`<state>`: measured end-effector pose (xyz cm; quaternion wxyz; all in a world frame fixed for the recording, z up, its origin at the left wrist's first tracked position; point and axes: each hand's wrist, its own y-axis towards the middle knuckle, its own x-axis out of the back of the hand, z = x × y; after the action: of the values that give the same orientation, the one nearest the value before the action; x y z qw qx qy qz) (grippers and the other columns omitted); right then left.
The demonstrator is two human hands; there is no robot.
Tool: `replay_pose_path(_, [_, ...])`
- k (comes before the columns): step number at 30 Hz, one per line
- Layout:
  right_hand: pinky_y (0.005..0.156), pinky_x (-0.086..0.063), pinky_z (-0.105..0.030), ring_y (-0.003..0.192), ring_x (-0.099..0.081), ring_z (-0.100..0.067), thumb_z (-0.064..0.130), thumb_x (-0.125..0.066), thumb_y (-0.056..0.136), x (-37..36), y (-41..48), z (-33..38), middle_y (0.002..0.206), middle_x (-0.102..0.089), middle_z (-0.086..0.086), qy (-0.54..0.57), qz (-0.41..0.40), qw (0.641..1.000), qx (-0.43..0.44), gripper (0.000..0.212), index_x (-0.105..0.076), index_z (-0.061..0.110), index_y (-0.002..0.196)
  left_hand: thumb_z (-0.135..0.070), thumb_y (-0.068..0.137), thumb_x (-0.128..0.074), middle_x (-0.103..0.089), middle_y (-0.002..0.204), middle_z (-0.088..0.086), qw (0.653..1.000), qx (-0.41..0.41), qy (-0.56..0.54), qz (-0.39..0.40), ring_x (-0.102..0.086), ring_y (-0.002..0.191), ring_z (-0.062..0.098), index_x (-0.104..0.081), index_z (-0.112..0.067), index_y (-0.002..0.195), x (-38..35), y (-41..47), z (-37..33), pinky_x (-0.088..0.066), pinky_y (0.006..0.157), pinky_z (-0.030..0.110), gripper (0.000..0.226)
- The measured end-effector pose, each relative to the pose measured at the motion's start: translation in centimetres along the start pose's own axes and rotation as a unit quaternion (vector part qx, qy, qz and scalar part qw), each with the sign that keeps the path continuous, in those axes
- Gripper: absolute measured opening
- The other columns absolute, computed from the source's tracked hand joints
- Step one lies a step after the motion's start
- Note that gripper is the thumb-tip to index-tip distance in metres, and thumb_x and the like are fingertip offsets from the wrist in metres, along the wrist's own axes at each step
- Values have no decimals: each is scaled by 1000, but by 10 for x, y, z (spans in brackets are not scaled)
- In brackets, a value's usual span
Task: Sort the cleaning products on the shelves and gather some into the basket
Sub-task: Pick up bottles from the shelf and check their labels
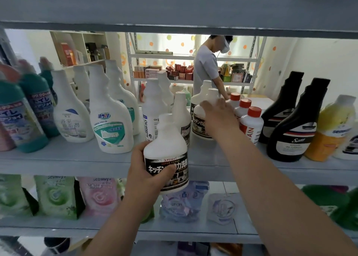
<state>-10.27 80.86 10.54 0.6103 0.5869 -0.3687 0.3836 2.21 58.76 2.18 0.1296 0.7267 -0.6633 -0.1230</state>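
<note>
Head view: gripping bottle [164, 139] in left fingers [166, 171]; touching twin bottle [199, 124] at 1 o'clock with spread right fingers [219, 102]. Risk: toppling red-capped bottles [251, 124] crowded at its 3 o'clock.

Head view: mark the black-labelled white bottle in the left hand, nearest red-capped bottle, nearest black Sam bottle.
White plastic bottle with black label [165, 143], head view, white shoulder.
Nearest red-capped white plastic bottle [251, 125], head view, white body.
Nearest black plastic Sam bottle [293, 128], head view, black body.
</note>
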Motion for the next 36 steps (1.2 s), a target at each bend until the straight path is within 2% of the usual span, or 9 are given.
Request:
replay_pose_path(5, [71,-41,-38,105,-57,-36,10,-62,89,-1,17,-3,136,-40,-21,23,32,998,38,54,-36,27,133,-46,52,-79,-72,98,-22,1000,12,-27,3,-71,87,0,-53,-62,102,-1,3,0,-57,62,17,59])
replay_pose_path(12, [109,-45,-46,137,-44,-26,10,-57,96,-3,-31,4,156,-36,-9,154,-12,988,19,44,-52,21,138,-45,62,-83,-74,109,-15,996,46,-71,22,-74,96,8,-57,-53,116,2,0,-1,-60,68,22,61])
replay_pose_path(14, [100,-50,-28,121,-53,-1,29,-53,100,-1,-78,15,138,-58,13,315,-75,946,36,30,-60,34,128,-52,60,-82,-75,113,-10,994,57,-84,41,-74,100,11,-58,-43,125,6,-7,-1,-60,71,25,70])
replay_pose_path(17, [90,-49,-9,118,-60,8,57,-57,96,0,-152,34,127,-65,30,580,18,814,31,29,-59,57,126,-56,66,-79,-76,111,-9,989,81,-105,59,-75,98,12,-64,-54,114,6,-23,-1,-60,70,25,50])
replay_pose_path(20, [91,-58,-26,121,-66,-11,48,-64,94,-19,-201,47,133,-68,13,728,104,677,-36,49,-53,50,142,-52,74,-75,-77,113,-2,974,141,-158,82,-74,104,20,-69,-50,113,1,-44,6,-62,80,38,39])
replay_pose_path(25, [93,-58,-53,120,-67,-37,35,-61,91,-29,-248,59,133,-69,-13,824,64,532,-183,45,-63,35,136,-38,73,-64,-74,123,-3,953,199,-147,176,-69,116,22,-65,-50,124,0,-82,19,-51,103,52,53])
replay_pose_path(29, [84,-60,-57,116,-68,-41,31,-64,92,-28,-284,54,131,-69,-15,830,57,509,-223,47,-59,31,139,-33,80,-60,-70,129,0,943,210,-144,213,-68,117,27,-54,-52,137,2,-115,26,-55,97,59,60])
replay_pose_path(32, [70,-62,-43,101,-75,-31,24,-64,89,-29,-311,55,118,-74,-12,824,27,508,-249,41,-62,24,130,-43,91,-57,-75,117,-2,949,249,-114,157,-72,107,24,-64,-56,118,5,-141,23,-60,89,53,31])
replay_pose_path(36, [79,-54,-43,97,-67,-34,35,-77,75,-30,-335,57,109,-70,-19,783,83,520,-332,56,-63,4,120,-42,104,-47,-76,98,13,877,424,-201,104,-72,80,33,-80,-25,96,8,-183,14,-53,44,32,37])
